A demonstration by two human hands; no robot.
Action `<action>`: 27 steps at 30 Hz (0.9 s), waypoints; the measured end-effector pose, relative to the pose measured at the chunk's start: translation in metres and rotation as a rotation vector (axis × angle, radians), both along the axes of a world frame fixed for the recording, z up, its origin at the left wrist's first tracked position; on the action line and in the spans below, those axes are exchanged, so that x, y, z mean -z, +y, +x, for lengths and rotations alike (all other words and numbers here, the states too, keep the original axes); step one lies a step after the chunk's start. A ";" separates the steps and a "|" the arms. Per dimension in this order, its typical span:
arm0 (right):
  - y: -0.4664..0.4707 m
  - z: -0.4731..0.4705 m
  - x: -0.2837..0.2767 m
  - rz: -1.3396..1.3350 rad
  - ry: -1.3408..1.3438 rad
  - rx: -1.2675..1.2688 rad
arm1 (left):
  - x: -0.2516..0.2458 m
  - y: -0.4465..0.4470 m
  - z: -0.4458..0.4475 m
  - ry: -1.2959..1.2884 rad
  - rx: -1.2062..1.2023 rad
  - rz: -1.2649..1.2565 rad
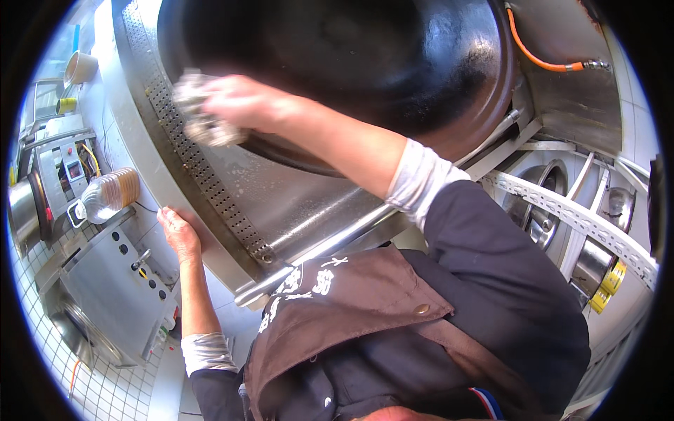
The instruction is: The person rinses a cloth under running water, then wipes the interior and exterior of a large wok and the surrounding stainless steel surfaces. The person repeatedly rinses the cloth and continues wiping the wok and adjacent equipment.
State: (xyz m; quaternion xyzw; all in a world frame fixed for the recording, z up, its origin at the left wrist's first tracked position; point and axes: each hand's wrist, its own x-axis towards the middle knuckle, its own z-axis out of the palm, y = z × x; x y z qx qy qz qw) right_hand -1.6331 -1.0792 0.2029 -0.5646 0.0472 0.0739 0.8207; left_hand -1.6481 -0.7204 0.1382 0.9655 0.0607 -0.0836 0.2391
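Note:
In my right hand (239, 102) is a bunched greyish cloth (210, 126), blurred by motion. It is over the left rim of a large black wok (368, 68), beside a perforated metal drain strip (195, 163). The wok sits in a stainless steel stove top (295, 200), which has wet spots on its surface near the wok. My left hand (179, 234) rests on the outer metal edge of the stove, fingers over it, holding no separate object.
An orange hose (542, 60) hangs at the back right. A white slotted rack (574, 202) holds metal pans and pots to the right. On the left are a large plastic bottle (113, 194), a steel appliance with round knobs (113, 294) and a beige bucket (81, 67).

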 end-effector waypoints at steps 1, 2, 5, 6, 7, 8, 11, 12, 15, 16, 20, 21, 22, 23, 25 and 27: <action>0.005 0.017 -0.030 -0.231 -0.100 -0.055 | 0.003 0.004 0.004 0.014 0.026 -0.006; 0.008 0.033 -0.053 -0.438 -0.159 0.048 | 0.003 0.008 0.007 0.024 0.050 -0.010; -0.046 0.043 -0.067 -0.440 -0.094 0.019 | -0.017 -0.007 0.012 0.090 0.038 0.002; -0.069 0.040 -0.059 -0.448 -0.062 -0.055 | -0.019 -0.005 0.008 0.082 0.008 0.017; -0.083 0.023 -0.061 -0.471 -0.059 -0.061 | -0.017 -0.004 0.004 0.077 -0.020 0.026; -0.096 0.006 -0.065 -0.485 -0.068 -0.077 | -0.010 0.007 -0.002 -0.009 -0.025 -0.018; -0.244 -0.118 0.013 -0.930 0.025 -0.068 | -0.012 -0.019 0.000 -0.004 -0.023 -0.015; -0.266 -0.157 0.018 -1.293 0.156 -0.154 | -0.010 -0.017 -0.002 -0.019 -0.020 -0.003; -0.274 -0.253 0.021 -1.804 0.730 -0.432 | -0.002 -0.016 -0.004 -0.060 -0.011 0.036; -0.257 -0.247 0.009 -1.733 0.776 -0.454 | -0.003 -0.018 -0.005 -0.073 -0.008 0.062; -0.137 -0.195 0.015 -1.523 0.438 -0.476 | -0.011 -0.023 -0.007 -0.078 -0.024 0.087; -0.112 -0.193 0.052 -1.364 0.187 -0.183 | -0.012 -0.026 -0.005 -0.068 -0.025 0.084; -0.084 -0.161 0.047 -1.193 0.240 -0.175 | -0.013 -0.027 -0.003 -0.059 -0.023 0.094; -0.056 -0.127 0.041 -1.028 0.295 -0.162 | -0.014 -0.027 -0.004 -0.049 -0.019 0.103; -0.025 -0.070 0.020 -0.445 0.224 0.011 | -0.011 -0.022 -0.006 -0.073 -0.019 0.102; -0.030 -0.031 -0.011 -0.203 -0.064 0.063 | -0.010 -0.019 -0.008 -0.069 -0.019 0.091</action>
